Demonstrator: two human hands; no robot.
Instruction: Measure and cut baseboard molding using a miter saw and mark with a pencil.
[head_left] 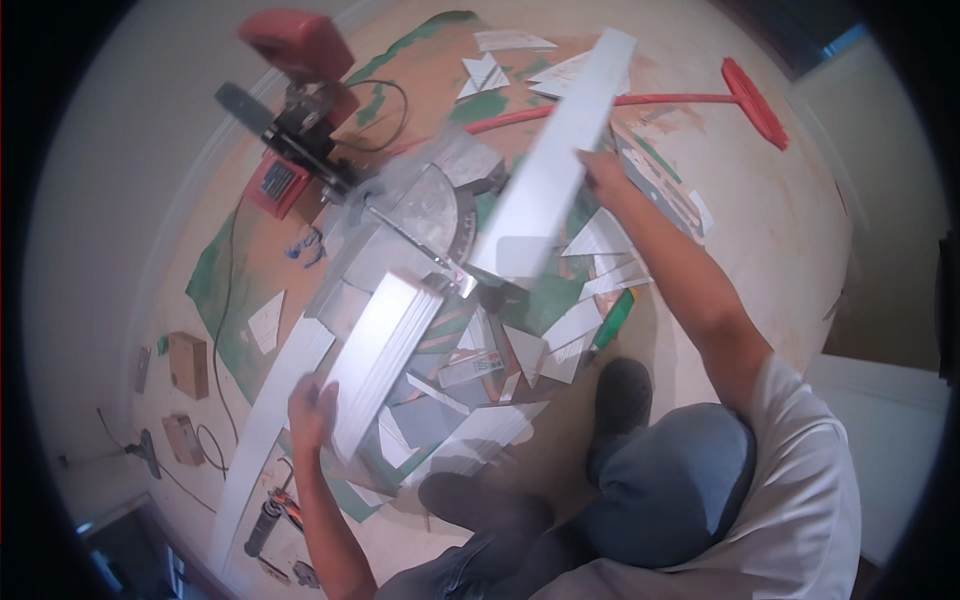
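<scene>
Blue-grey trouser cloth over a bent knee sits closest, with both bare hands busy beyond it. The right hand grips the right edge of a long, flat white board, slightly blurred, slanting beside a red-and-black mitre saw with a grey base. The left hand is closed on the lower left edge of a shorter, ridged white board, its far end by that base. Both boards look light, fairly stiff and smooth enough to slip, with chip-prone corners (a guess from looks alone). Mid-length should balance the long one best; ridges should give fingers purchase on the shorter one
</scene>
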